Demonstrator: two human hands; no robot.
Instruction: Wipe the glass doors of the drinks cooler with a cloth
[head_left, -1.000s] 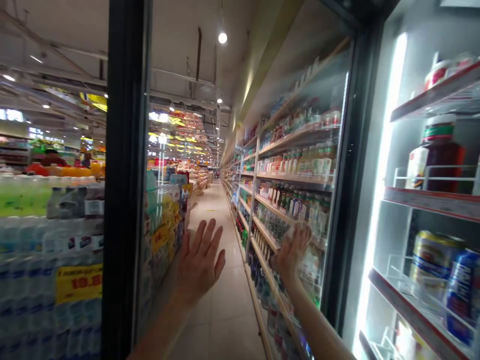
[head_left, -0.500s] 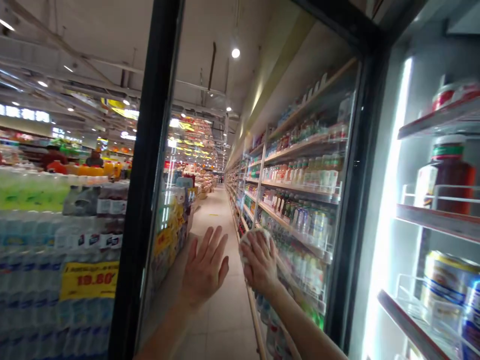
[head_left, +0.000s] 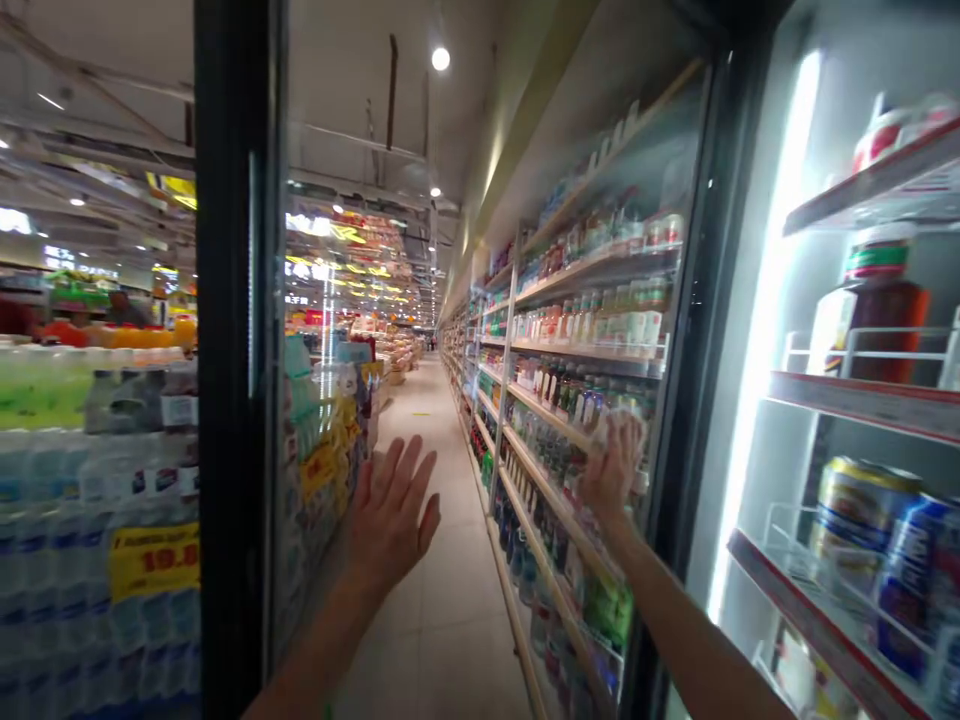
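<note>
"What stands around?"
"A tall black-framed glass door (head_left: 232,400) fills the middle; packs of clear plastic bottles (head_left: 67,585) and a yellow price sign (head_left: 155,560) show past its left edge. Rightward, a red-edged cooler shelf (head_left: 862,402) bears a dark red bottle (head_left: 885,315), a gold-and-blue can (head_left: 862,495) lower."
"And the room?"
"Pale tiled floor (head_left: 420,590) runs down an aisle under a round white lamp (head_left: 440,59)."
"The fingers?"
"The left hand (head_left: 394,515) has them released, spread before the glass. The right hand (head_left: 611,475) lays them over a crumpled white cloth (head_left: 601,431) toward the pane's right; blurred, whether they grip cannot be told."
</note>
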